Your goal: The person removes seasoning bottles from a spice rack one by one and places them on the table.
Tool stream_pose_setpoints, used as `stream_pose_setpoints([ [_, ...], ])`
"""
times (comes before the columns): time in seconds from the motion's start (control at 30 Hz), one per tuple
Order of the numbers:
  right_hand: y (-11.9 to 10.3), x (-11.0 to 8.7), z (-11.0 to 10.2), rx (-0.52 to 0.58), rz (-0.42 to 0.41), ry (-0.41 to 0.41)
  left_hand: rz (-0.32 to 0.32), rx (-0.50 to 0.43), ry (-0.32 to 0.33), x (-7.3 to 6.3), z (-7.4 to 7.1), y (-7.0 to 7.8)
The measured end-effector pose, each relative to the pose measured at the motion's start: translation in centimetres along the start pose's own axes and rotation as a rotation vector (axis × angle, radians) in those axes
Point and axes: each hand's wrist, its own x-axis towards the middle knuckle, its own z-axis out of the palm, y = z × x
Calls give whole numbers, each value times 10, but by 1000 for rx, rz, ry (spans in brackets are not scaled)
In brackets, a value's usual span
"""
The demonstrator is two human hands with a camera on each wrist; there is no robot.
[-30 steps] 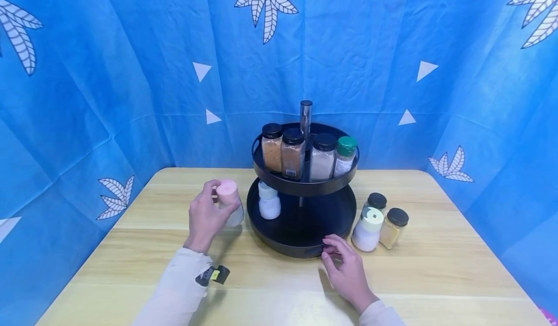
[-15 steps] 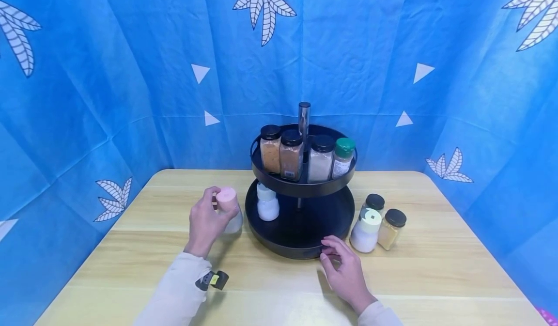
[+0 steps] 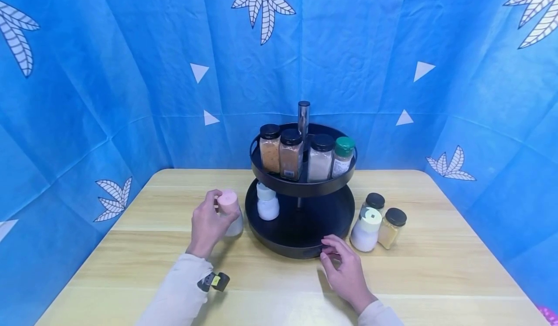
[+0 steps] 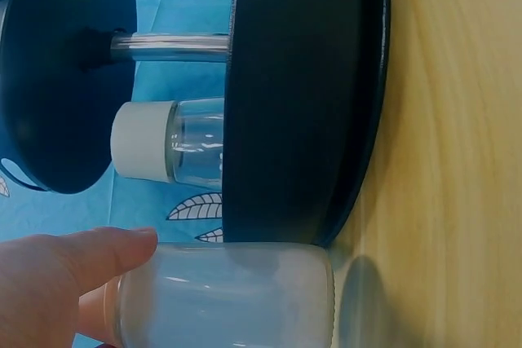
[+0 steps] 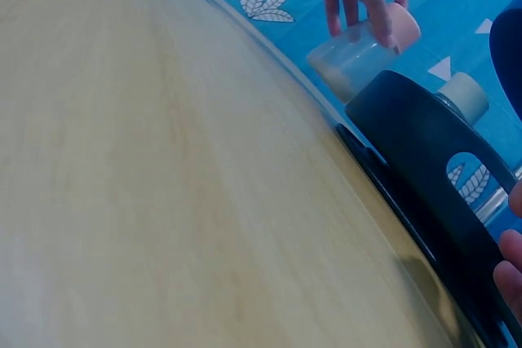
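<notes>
My left hand (image 3: 210, 223) grips a glass spice jar (image 4: 236, 291) with a pink lid (image 3: 228, 201), just left of the two-tier black turntable (image 3: 283, 250). The jar's base is close to the tabletop; whether it touches is unclear. My right hand (image 3: 347, 273) rests at the front right rim of the lower tier, fingers loosely bent; in the right wrist view its fingertips (image 5: 509, 283) show beside the cutout in the tier's wall. A white-capped shaker (image 3: 268, 205) stands on the lower tier's left side, also visible behind the held jar in the left wrist view.
Several jars stand on the upper tier, three with black lids and one green-lidded jar (image 3: 343, 157). Right of the turntable are a pale-green-capped shaker (image 3: 365, 234), a yellow-filled jar (image 3: 390, 231) and another black-lidded jar (image 3: 375, 201). Blue curtain (image 3: 366, 74) surrounds the wooden table (image 3: 436, 268).
My left hand has lowered the pink-lidded jar slightly toward the table. My right hand stays at the turntable's rim, and the turntable has not visibly turned.
</notes>
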Motion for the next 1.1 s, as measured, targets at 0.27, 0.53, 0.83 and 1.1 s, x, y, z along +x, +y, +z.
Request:
stream_pose_setpoints([
  [0.27, -28, 7, -7, -4, -3, -6, 7, -6, -14, -1, 5, -4],
  [0.53, -26, 7, -6, -3, 2, -5, 17, 2, -16, -3, 7, -7],
  [0.83, -25, 7, -5, -2, 4, -5, 14, -1, -25, -3, 8, -9],
  [1.1, 6, -1, 0, 4, 5, -2, 15, -5, -35, -2, 11, -9],
])
